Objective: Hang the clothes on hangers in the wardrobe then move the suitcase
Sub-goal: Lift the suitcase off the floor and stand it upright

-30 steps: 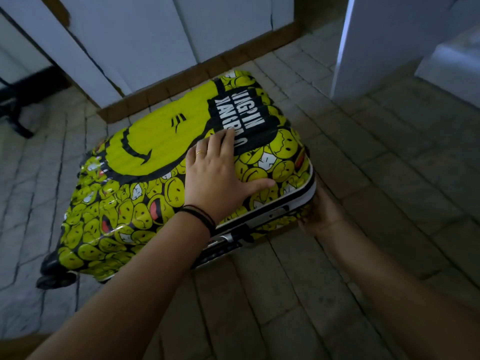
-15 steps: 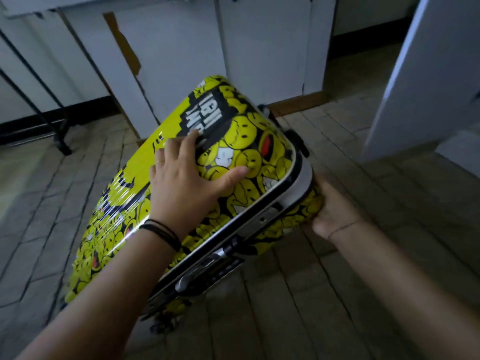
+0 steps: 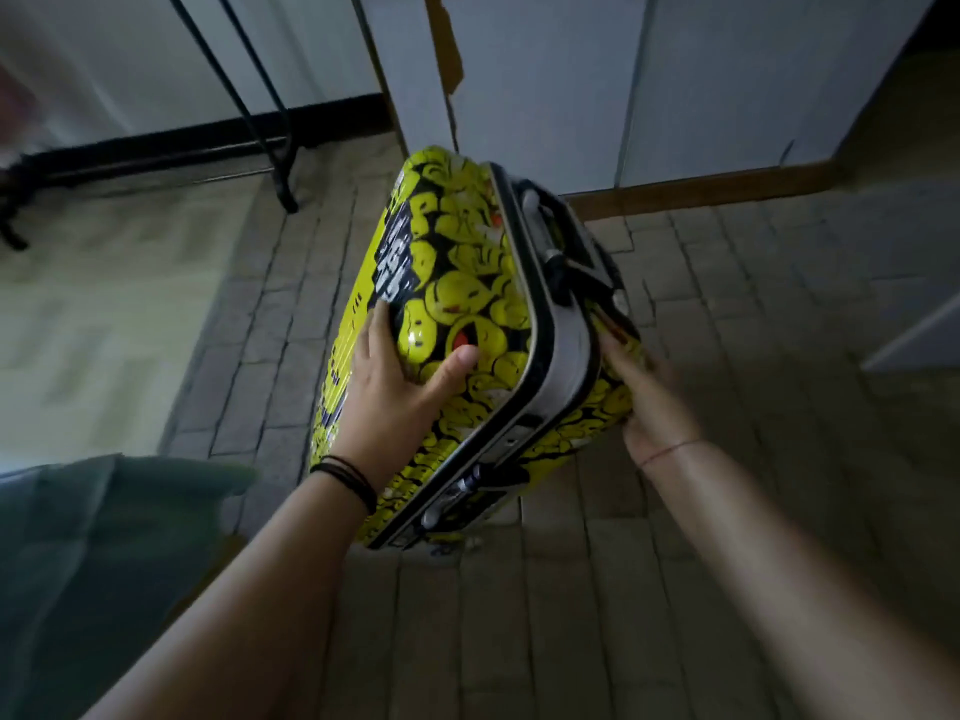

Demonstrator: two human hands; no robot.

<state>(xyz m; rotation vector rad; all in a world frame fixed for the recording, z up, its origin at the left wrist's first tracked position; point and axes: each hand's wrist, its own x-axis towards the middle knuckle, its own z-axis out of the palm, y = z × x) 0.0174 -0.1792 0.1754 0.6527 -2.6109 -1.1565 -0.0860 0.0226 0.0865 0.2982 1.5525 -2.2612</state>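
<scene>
Yellow hard-shell suitcase (image 3: 467, 283), printed with smiley faces and a black lettered patch, is at the centre of the view, raised on end and leaning slightly toward 11 o'clock; its lower end sits at the tiled floor (image 3: 753, 314), where contact cannot be confirmed. The silver closing frame runs down the edge that faces the camera, with the grey carry handle (image 3: 540, 215) on the top end at 12 o'clock and a latch (image 3: 447, 504) near 6 o'clock. The left hand (image 3: 395, 392) lies flat on the shell's 9 o'clock face, fingers straight and together, thumb spread across the print; nothing is gripped. Black bands (image 3: 348, 475) circle that wrist. The right hand (image 3: 649, 402) presses the opposite shell at 3 o'clock, fingers extended along it and partly hidden behind the edge, not curled round any part. White wardrobe doors (image 3: 545, 96) stand just behind the case at 12 o'clock. A black metal stand (image 3: 260, 122) is at 10 o'clock, and blurred green fabric (image 3: 104, 537) at 8 o'clock.
</scene>
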